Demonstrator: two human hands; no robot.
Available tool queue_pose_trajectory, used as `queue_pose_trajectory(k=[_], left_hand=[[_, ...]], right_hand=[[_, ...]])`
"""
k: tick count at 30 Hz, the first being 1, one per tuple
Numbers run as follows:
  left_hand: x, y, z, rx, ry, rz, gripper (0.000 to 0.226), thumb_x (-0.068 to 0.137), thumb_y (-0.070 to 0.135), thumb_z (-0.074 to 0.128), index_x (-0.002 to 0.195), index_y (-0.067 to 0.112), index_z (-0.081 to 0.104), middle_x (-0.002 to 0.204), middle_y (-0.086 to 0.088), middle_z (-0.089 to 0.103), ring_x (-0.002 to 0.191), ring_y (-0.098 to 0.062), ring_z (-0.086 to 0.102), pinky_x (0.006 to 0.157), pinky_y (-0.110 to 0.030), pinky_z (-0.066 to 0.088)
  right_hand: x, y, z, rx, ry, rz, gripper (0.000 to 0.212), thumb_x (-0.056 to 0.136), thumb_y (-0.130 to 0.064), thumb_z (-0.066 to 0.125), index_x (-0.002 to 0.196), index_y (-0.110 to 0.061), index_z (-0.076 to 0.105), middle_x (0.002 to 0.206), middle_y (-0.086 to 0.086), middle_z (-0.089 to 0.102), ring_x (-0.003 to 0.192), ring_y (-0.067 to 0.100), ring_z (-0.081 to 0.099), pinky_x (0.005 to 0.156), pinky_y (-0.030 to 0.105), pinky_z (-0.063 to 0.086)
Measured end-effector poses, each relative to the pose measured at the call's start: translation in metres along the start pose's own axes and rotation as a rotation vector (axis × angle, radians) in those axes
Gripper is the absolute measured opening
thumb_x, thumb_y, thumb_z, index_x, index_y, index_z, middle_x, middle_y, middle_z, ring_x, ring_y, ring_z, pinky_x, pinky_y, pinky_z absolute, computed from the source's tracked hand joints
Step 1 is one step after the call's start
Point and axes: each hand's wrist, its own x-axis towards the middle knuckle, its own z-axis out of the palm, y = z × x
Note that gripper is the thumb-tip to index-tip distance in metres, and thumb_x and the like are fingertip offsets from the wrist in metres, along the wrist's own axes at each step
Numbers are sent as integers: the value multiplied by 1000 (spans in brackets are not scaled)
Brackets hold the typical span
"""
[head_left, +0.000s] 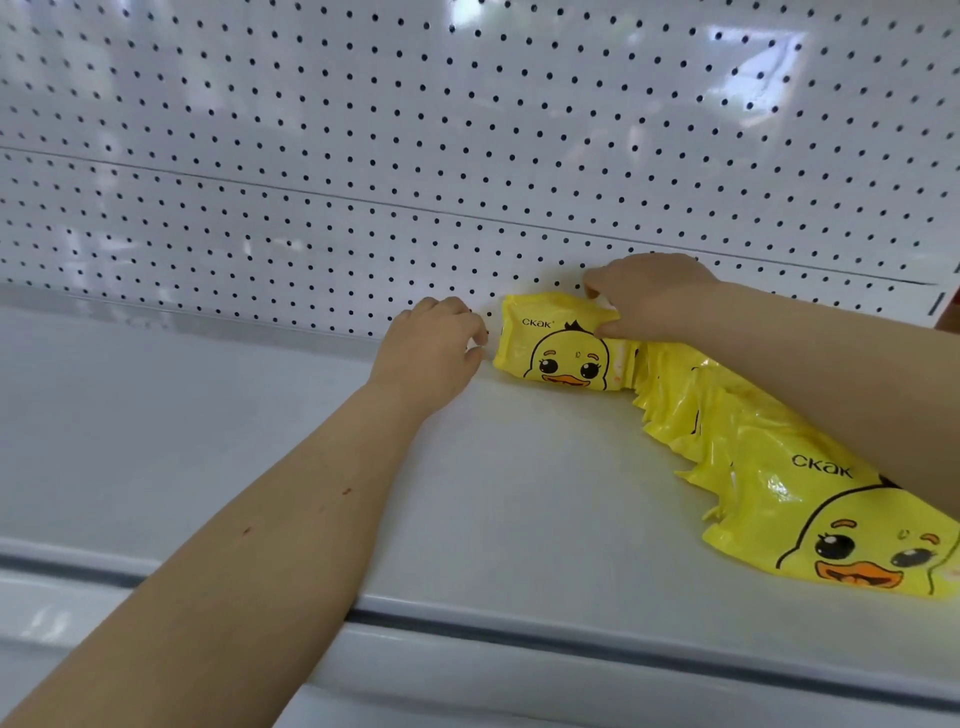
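A small yellow pack (558, 345) printed with a cartoon duck stands at the back of a white shelf (260, 441), against the pegboard. My right hand (649, 296) grips its upper right corner between thumb and fingers. My left hand (434, 345) is just left of the pack with curled fingers, near its left edge; whether it touches the pack is unclear. A larger crumpled yellow wrapper (769, 467) with the same duck print trails from the pack toward the shelf's front right, partly under my right forearm.
A white perforated pegboard (467, 130) forms the back wall behind the shelf. The shelf's front lip (571, 639) runs across the bottom of the view. A panel seam crosses the pegboard diagonally.
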Motion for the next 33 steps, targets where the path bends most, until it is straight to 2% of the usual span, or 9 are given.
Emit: queue_pose_trajectory(k=[5,9,13,21,28,33], left_hand=[[-5,-6,-8,93,4,-92,22,95,25,47,109,19,63,117,1,58,107,-22,48,80,-28,33],[-13,-15,-21,140,-63,-194,26,95,27,47,117,18,59,122,-2,56,113,-23,47,88,-32,36],[-34,-20,-47,148,-72,-269,34,93,32,51,126,21,54,128,-1,53,118,-23,44,94,-33,35],[-113,-57,-124,345,-73,-401,46,92,38,52,136,24,47,134,-1,51,121,-24,44,94,-36,39],[-206,-95,-204,403,27,-627,49,91,41,54,136,24,47,131,-3,53,119,-26,46,96,-38,41],[-279,-124,-263,471,82,-788,50,89,43,56,135,23,48,129,-4,54,118,-27,47,94,-39,44]], right_hand=[[-9,-15,-21,203,-29,-32,53,81,-52,65,125,-28,48,118,-4,56,105,20,53,79,33,46],[-20,-36,-33,389,-34,-41,53,77,-47,70,123,-27,51,120,-3,55,106,18,52,86,34,47],[-34,-62,-41,474,-38,-83,53,79,-43,70,125,-27,50,123,-2,53,107,20,53,90,38,48],[-48,-130,-81,625,74,-235,53,82,-41,68,129,-26,48,126,-5,52,107,19,53,83,31,44],[-56,-230,-134,767,161,-451,56,81,-39,68,131,-29,46,131,-4,52,109,19,52,91,37,47],[-70,-316,-170,859,249,-619,55,81,-40,68,130,-28,48,128,-6,55,104,18,53,78,30,39]])
